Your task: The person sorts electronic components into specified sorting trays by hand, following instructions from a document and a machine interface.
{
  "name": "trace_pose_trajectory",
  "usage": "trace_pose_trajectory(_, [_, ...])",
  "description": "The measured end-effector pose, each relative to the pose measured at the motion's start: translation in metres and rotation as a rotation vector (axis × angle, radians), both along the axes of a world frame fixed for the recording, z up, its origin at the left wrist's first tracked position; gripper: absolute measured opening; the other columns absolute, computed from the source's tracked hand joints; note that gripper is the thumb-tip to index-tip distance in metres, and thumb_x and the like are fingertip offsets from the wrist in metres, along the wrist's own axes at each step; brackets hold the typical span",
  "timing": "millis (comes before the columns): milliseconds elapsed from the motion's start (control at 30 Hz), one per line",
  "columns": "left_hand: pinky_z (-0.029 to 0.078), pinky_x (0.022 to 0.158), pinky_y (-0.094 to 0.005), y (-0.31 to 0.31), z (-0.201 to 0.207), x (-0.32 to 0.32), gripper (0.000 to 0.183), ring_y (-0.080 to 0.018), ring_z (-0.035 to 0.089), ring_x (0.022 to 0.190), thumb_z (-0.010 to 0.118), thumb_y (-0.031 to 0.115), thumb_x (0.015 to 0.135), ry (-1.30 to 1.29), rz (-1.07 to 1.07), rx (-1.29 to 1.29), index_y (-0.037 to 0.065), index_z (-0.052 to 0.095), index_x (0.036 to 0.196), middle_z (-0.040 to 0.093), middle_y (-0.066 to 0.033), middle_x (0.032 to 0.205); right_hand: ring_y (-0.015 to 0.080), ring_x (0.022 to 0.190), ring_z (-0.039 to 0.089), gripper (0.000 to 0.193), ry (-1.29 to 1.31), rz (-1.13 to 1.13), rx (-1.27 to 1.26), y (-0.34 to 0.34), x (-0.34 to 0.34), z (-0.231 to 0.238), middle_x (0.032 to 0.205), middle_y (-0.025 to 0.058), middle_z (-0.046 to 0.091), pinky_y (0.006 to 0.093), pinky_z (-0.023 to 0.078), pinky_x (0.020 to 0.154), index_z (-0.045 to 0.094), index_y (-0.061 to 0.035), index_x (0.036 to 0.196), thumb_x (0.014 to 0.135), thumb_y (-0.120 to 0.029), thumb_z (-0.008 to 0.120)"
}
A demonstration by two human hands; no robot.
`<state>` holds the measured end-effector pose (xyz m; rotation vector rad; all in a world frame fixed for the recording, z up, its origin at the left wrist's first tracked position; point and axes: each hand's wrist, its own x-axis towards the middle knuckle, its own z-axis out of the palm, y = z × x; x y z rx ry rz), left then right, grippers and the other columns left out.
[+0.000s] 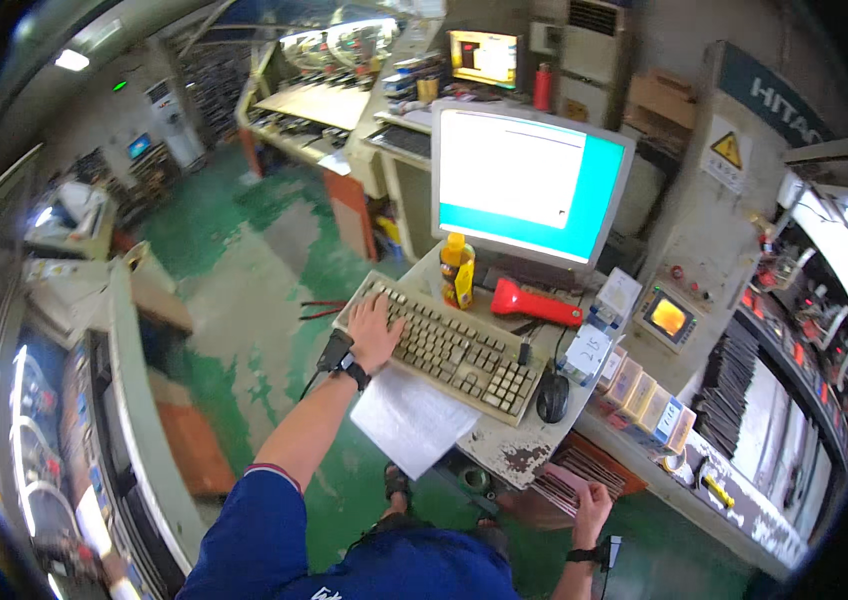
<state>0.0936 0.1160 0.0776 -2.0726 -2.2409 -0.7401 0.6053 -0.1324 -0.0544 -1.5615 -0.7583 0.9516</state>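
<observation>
My left hand (372, 335) lies on the left end of a beige keyboard (464, 358), its fingers spread over the keys. A white paper sheet (412, 420) hangs over the desk edge below the keyboard. Low on the right, my right hand (592, 510) has its fingers closed on a thin pinkish sheet (566, 478), beside a stack of thin flat pieces (599, 470) under the desk corner. Behind the keyboard stands a lit monitor (514, 185) with a white window on a teal screen. A black mouse (552, 398) rests right of the keyboard.
A yellow-capped bottle (457, 270) and a red flashlight (536, 302) stand between keyboard and monitor. Small clear boxes (644, 405) line the machine ledge at right. A machine control panel (669, 315) rises behind them. Another machine (134, 420) flanks the left, across green floor (244, 270).
</observation>
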Motion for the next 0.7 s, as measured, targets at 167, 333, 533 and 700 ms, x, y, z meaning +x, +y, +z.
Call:
trace_pose_trajectory(167, [0.027, 0.123, -0.0504, 0.031, -0.024, -0.043, 0.064, -0.0419, 0.04, 0.142, 0.066, 0.038, 0.096, 0.015, -0.143, 0.012, 0.0, 0.047, 0.144, 0.049, -0.0254, 0.148, 0.0083, 0.068, 0.059, 0.01, -0.112, 0.006, -0.082, -0.026, -0.111, 0.079, 0.078, 0.0029, 0.066, 0.0252, 0.048, 0.061, 0.067, 0.0018, 0.092, 0.096, -0.007, 0.068])
trace_pose_trajectory(333, [0.028, 0.122, -0.0506, 0.038, -0.004, -0.048, 0.062, -0.0434, 0.045, 0.137, 0.069, 0.033, 0.093, -0.067, -0.298, 0.007, -0.001, 0.049, 0.141, 0.053, -0.0247, 0.143, 0.0086, 0.068, 0.059, 0.009, -0.034, -0.028, -0.071, -0.025, -0.189, 0.107, 0.077, 0.0021, 0.066, 0.0258, 0.047, 0.061, 0.068, 0.0013, 0.096, 0.097, -0.007, 0.069])
trace_pose_trajectory(533, [0.038, 0.112, -0.0532, -0.001, -0.003, -0.064, 0.048, -0.0434, 0.051, 0.127, 0.072, 0.025, 0.092, -0.254, -0.325, 0.258, -0.001, 0.059, 0.13, 0.059, -0.0226, 0.134, 0.0082, 0.062, 0.06, 0.01, -0.057, 0.198, -0.184, 0.003, -0.252, 0.144, 0.075, 0.0037, 0.068, 0.0235, 0.048, 0.058, 0.069, 0.0004, 0.097, 0.097, -0.009, 0.071])
trace_pose_trajectory(700, [0.043, 0.104, -0.0506, -0.071, -0.04, -0.114, 0.032, -0.0377, 0.056, 0.121, 0.074, 0.018, 0.089, -0.415, -0.29, 0.327, 0.007, 0.065, 0.118, 0.055, -0.0237, 0.146, 0.0128, 0.062, 0.061, 0.019, -0.398, 0.398, -0.335, 0.007, -0.257, 0.136, 0.075, 0.0037, 0.072, 0.0321, 0.052, 0.061, 0.075, -0.007, 0.099, 0.096, -0.026, 0.075])
